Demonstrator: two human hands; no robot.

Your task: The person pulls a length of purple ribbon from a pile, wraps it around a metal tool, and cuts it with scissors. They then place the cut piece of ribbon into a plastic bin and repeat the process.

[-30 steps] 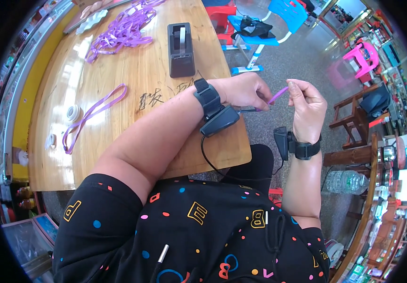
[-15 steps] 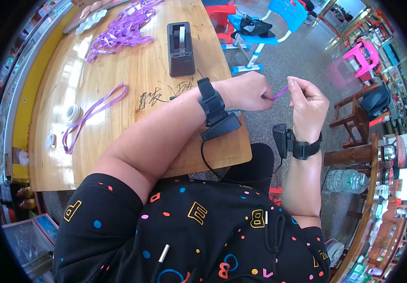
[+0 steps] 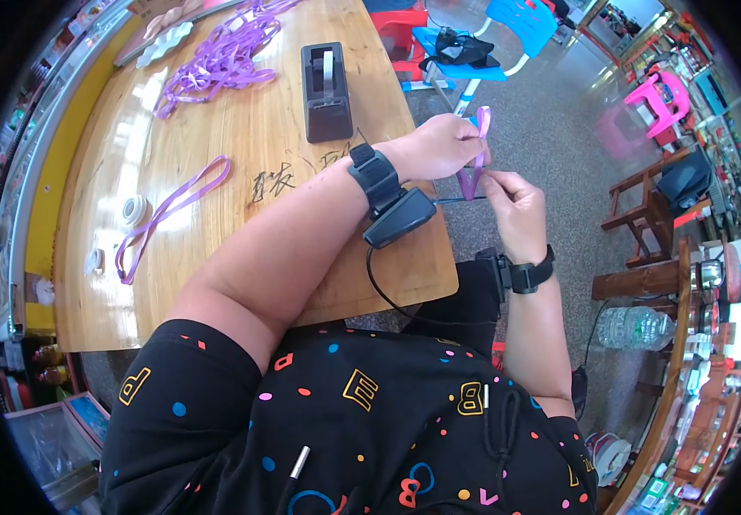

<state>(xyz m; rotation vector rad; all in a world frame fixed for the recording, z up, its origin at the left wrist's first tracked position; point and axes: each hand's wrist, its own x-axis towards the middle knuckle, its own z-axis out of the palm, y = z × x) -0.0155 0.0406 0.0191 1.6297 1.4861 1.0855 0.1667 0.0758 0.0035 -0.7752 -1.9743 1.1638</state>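
Note:
My left hand (image 3: 442, 148) is closed in a pinch on a purple ribbon (image 3: 471, 187) just past the table's right edge. A narrow loop of the ribbon stands up above the fingers, and a folded V hangs below them. At that lower fold, the fingertips of my right hand (image 3: 518, 206) are pinched together and seem to hold the ribbon. A thin dark line runs by the fold; what it is I cannot tell. Another purple ribbon loop (image 3: 173, 204) lies on the wooden table (image 3: 216, 249), beside a small white tape roll (image 3: 134, 210).
A black tape dispenser (image 3: 327, 112) stands toward the table's far right. Behind it to the left is a tangled heap of purple ribbons (image 3: 220, 60). Beyond the table stand a blue chair (image 3: 521, 26) holding a black bag and a pink stool (image 3: 661, 103). Both wrists wear strapped black devices.
My right hand has come down and left, toward my left hand. The ribbon, a short taut piece between the hands before, now shows an upright loop and a fold.

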